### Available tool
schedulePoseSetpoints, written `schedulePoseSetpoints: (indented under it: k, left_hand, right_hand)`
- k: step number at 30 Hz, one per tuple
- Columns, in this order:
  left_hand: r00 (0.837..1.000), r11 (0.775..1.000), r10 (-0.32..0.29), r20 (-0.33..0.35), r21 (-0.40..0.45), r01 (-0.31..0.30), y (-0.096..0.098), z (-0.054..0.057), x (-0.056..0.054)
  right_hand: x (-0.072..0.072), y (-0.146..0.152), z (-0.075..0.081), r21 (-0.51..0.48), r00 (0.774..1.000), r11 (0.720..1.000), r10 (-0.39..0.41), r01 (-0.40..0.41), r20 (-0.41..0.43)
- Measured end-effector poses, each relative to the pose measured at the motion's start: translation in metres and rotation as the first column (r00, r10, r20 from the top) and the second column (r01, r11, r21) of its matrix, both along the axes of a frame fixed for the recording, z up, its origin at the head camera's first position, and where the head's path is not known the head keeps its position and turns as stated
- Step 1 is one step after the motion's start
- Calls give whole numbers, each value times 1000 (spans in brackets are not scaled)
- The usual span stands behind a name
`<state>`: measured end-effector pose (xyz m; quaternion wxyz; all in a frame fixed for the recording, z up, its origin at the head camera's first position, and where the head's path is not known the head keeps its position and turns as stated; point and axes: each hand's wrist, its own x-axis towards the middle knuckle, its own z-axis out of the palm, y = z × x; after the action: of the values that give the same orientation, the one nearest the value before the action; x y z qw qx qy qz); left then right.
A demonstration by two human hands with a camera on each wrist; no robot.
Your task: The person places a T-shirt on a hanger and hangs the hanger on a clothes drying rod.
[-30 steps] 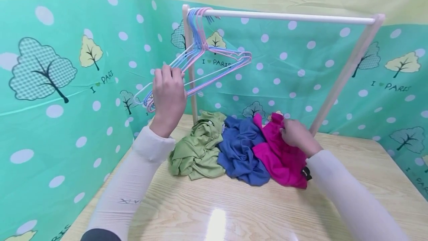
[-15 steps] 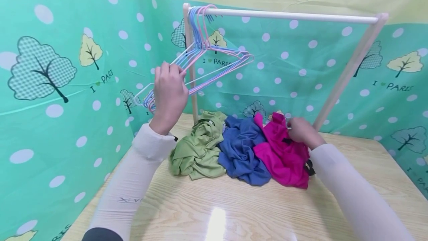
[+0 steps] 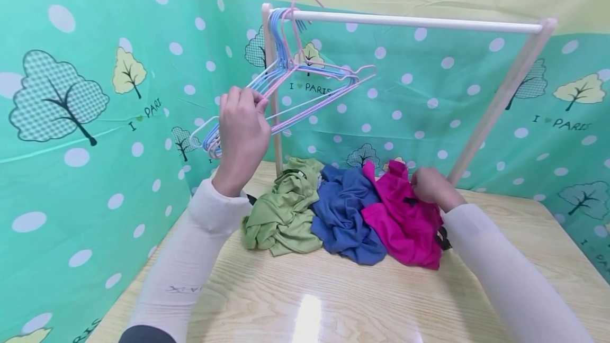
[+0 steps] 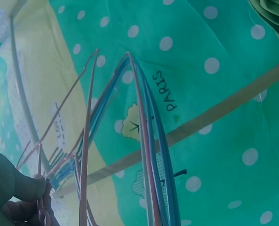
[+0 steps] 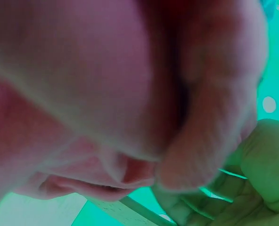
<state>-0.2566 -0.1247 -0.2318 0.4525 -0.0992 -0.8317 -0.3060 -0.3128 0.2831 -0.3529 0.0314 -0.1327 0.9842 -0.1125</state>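
In the head view, my left hand pinches the arm of a pink wire hanger between thumb and fingers. This hanger's hook rises above the white bar of a small rack. Blue, pink and white hangers hang close behind it at the bar's left end. Low on the right, my right hand grips the upper edge of a crumpled magenta garment with curled fingers. Close up in the right wrist view, those fingers hide much of the magenta cloth.
A blue garment and a green garment lie crumpled left of the magenta one. Pale rack posts stand either side of the pile. Printed cloth walls enclose the wooden table at the back and sides.
The pink hanger has separated from the bunch, its hook lifting off the bar and its far end shifting right. My right hand has moved slightly right along the magenta garment's edge.
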Motion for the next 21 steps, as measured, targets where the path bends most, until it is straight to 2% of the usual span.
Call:
schedulePoseSetpoints:
  k: [7, 15, 21]
  left_hand:
    - [999, 999, -28, -27, 15, 29, 7, -5, 11]
    - [996, 997, -77, -45, -18, 76, 18, -19, 22]
    - [993, 993, -112, -39, -41, 110, 27, -33, 28]
  right_hand:
    - [0, 1, 3, -49, 998, 998, -35, 33, -46]
    - [1, 2, 4, -183, 975, 975, -157, 128, -159]
    - [5, -6, 5, -154, 971, 983, -134, 104, -198]
